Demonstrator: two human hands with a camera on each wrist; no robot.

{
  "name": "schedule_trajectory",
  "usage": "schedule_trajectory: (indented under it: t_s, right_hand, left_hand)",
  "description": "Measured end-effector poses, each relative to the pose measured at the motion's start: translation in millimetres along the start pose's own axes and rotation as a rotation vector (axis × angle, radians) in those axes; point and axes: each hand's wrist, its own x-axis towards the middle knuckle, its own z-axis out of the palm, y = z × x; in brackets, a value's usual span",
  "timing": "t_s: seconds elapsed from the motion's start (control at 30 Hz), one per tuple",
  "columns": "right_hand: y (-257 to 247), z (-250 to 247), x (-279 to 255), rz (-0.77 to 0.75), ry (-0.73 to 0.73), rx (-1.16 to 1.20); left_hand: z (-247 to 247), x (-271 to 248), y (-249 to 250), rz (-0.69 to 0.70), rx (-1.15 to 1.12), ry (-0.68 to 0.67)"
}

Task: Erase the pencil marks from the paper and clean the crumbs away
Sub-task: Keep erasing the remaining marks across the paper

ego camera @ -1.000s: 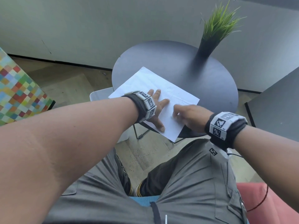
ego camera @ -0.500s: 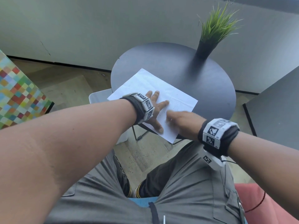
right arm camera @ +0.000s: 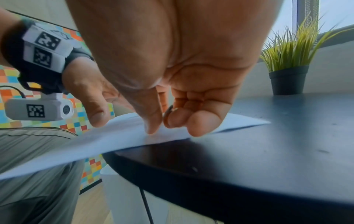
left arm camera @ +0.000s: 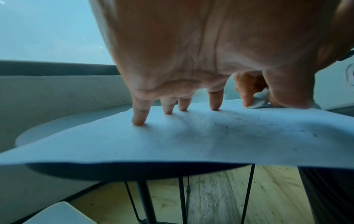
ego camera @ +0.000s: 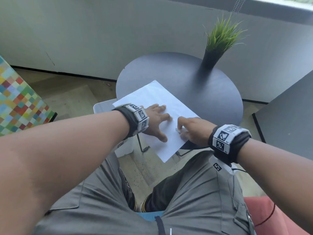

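A white sheet of paper (ego camera: 153,100) lies on the round dark table (ego camera: 194,85), its near corner hanging over the edge. My left hand (ego camera: 160,119) presses it flat with spread, straight fingers (left arm camera: 138,119). Just to its right, my right hand (ego camera: 183,127) pinches a small white eraser (ego camera: 178,130) and holds it down on the sheet. In the left wrist view the eraser (left arm camera: 258,100) sits between thumb and forefinger. Dark crumbs and faint marks (left arm camera: 237,121) dot the paper near it. In the right wrist view my curled fingers (right arm camera: 191,121) hide most of the eraser.
A potted grass plant (ego camera: 218,41) stands at the table's far right. A white stool or bin (ego camera: 105,107) sits under the table's left edge. A second dark tabletop (ego camera: 288,119) is at the right. A colourful checked seat (ego camera: 18,102) is at the left.
My right hand has slid left across the paper with the eraser, closer to my left hand. The left hand stays pressed in place.
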Motion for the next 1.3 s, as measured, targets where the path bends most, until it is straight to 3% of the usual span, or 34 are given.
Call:
schedule_trajectory:
  t_s: [0.1, 0.2, 0.43, 0.57, 0.73, 0.77, 0.9, 0.93, 1.07, 1.1, 1.23, 1.3]
  right_hand:
    - [1, -4, 2, -0.006, 0.068, -0.014]
    - [4, -12, 6, 0.088, 0.132, 0.077]
    - [3, -14, 30, 0.086, 0.142, 0.141]
    - [2, -12, 37, 0.132, 0.157, -0.013]
    - [-24, 11, 19, -0.236, -0.005, -0.078]
    - [-22, 8, 18, -0.245, -0.017, -0.092]
    - [11, -7, 37, 0.034, 0.156, -0.175]
    - [12, -5, 39, 0.046, 0.165, -0.179]
    - [-18, 17, 27, -0.324, 0.009, -0.139]
    - [-17, 15, 24, -0.344, -0.013, -0.152]
    - [17, -7, 37, -0.015, 0.165, -0.254]
    - [11, -1, 33, -0.077, 0.159, -0.258]
  left_hand:
    - [3, -6, -7, 0.004, -0.028, 0.087]
    - [13, -10, -11, -0.113, 0.000, 0.149]
    - [6, -5, -15, -0.127, 0.049, 0.004]
    - [-2, 1, -12, -0.134, 0.067, -0.045]
    - [-8, 11, -6, -0.160, 0.134, -0.084]
    - [-10, 13, -5, -0.166, 0.150, -0.092]
    - [-13, 16, -2, -0.164, 0.195, -0.088]
    - [-13, 16, -1, -0.167, 0.201, -0.093]
    - [-15, 17, 1, -0.172, 0.228, -0.104]
    - [-15, 17, 2, -0.176, 0.231, -0.107]
    - [-18, 17, 4, -0.173, 0.222, -0.097]
    - [-19, 18, 5, -0.188, 0.214, -0.111]
